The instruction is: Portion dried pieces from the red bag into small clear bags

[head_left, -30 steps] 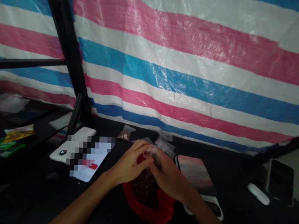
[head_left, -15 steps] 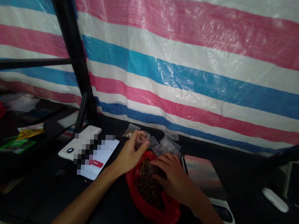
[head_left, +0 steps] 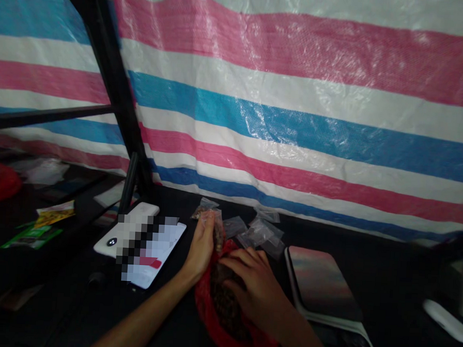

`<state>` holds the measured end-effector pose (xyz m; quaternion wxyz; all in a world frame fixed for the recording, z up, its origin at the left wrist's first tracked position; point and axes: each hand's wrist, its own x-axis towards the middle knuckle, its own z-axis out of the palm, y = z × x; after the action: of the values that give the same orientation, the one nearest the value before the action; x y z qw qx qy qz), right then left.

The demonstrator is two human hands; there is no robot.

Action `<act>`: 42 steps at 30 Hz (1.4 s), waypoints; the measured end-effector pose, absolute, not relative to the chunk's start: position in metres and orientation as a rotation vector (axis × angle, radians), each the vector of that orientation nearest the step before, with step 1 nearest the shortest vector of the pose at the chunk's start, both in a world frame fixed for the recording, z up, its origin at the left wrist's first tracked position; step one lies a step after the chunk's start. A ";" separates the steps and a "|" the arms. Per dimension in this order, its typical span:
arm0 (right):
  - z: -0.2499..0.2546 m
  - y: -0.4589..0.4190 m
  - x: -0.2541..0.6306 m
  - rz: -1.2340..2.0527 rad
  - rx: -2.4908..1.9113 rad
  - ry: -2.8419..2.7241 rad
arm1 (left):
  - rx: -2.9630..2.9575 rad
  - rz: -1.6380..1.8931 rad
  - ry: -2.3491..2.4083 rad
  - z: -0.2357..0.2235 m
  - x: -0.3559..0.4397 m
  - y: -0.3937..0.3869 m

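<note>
My left hand [head_left: 202,249] grips a small clear plastic bag [head_left: 217,232] with brown bits showing inside. It stands upright just beyond the top edge of a red plastic bag [head_left: 205,299]. That red bag lies open, with a heap of dark brown dried pieces [head_left: 228,308] in it. Over this heap my right hand [head_left: 251,278] reaches in from the right, its fingers curled around something dark and smooth that I cannot make out. Behind my left hand lies another small bag [head_left: 200,209] with brown contents.
Flat clear bags [head_left: 261,232] lie beyond the red bag. To the right sits a digital scale [head_left: 322,282], with a white oblong object [head_left: 447,320] farther right. On the left are a lit phone [head_left: 161,252], a white device [head_left: 130,222] and green and yellow packets [head_left: 34,235]. A striped sheet [head_left: 297,109] hangs behind.
The small bag has turned more upright in my left hand, and its brown contents now show. My right hand has stayed over the red bag. The view has shifted slightly.
</note>
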<state>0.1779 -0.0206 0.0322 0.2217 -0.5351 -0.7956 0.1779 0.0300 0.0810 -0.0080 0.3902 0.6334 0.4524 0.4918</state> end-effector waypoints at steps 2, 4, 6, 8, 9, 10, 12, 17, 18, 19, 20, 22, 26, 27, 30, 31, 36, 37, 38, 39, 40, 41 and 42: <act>0.036 -0.021 0.180 0.577 -1.467 -2.121 | 1.530 1.276 1.163 -0.002 0.027 0.080; 0.040 -0.021 0.184 0.652 -1.457 -2.042 | 1.508 1.280 1.130 0.004 0.024 0.079; 0.041 -0.021 0.190 0.702 -1.433 -1.929 | 1.579 1.262 1.050 0.008 0.020 0.080; 0.040 -0.019 0.195 0.740 -1.386 -1.800 | 1.704 1.234 0.973 0.011 0.016 0.081; 0.038 -0.017 0.198 0.741 -1.365 -1.734 | 1.778 1.204 0.939 0.011 0.013 0.081; 0.037 -0.016 0.200 0.727 -1.349 -1.675 | 1.852 1.159 0.910 0.012 0.011 0.082; 0.035 -0.014 0.202 0.651 -1.332 -1.604 | 1.981 1.031 0.864 0.013 0.007 0.081; 0.032 -0.014 0.201 0.301 -1.342 -1.708 | 2.190 0.827 0.717 0.019 0.007 0.074; 0.031 -0.015 0.200 0.242 -1.337 -1.754 | 2.211 0.823 0.701 0.020 0.008 0.072; 0.031 -0.016 0.200 0.194 -1.327 -1.793 | 2.226 0.821 0.692 0.021 0.009 0.071; 0.029 -0.016 0.199 0.156 -1.317 -1.822 | 2.236 0.820 0.689 0.022 0.011 0.069; 0.026 -0.017 0.199 0.097 -1.310 -1.831 | 2.247 0.812 0.696 0.022 0.012 0.068; 0.023 -0.017 0.200 0.059 -1.299 -1.811 | 2.276 0.817 0.732 0.021 0.012 0.069; 0.023 -0.017 0.200 0.059 -1.290 -1.818 | 2.284 0.817 0.733 0.021 0.012 0.069; 0.025 -0.018 0.201 0.038 -1.286 -1.804 | 2.290 0.827 0.736 0.021 0.011 0.069; 0.027 -0.018 0.201 0.026 -1.297 -1.777 | 2.290 0.835 0.741 0.021 0.011 0.069; 0.033 -0.018 0.203 0.026 -1.337 -1.611 | 2.270 0.896 0.870 0.020 0.009 0.073; 0.034 -0.018 0.204 0.049 -1.331 -1.610 | 2.262 0.908 0.919 0.020 0.008 0.075; 0.034 -0.019 0.205 0.079 -1.325 -1.626 | 2.253 0.919 0.961 0.020 0.006 0.077; 0.034 -0.019 0.205 0.114 -1.319 -1.655 | 2.245 0.927 0.993 0.020 0.005 0.078; 0.034 -0.020 0.206 0.151 -1.313 -1.693 | 2.238 0.929 1.007 0.021 0.004 0.079; 0.034 -0.020 0.206 0.186 -1.308 -1.729 | 2.235 0.922 1.007 0.021 0.003 0.080; 0.034 -0.021 0.207 0.212 -1.301 -1.757 | 2.238 0.908 0.992 0.022 0.003 0.080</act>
<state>0.2067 -0.0211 0.0339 0.4553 -0.5273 -0.7122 0.0861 0.0028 0.0797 0.0222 0.2624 0.8271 0.3668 0.3355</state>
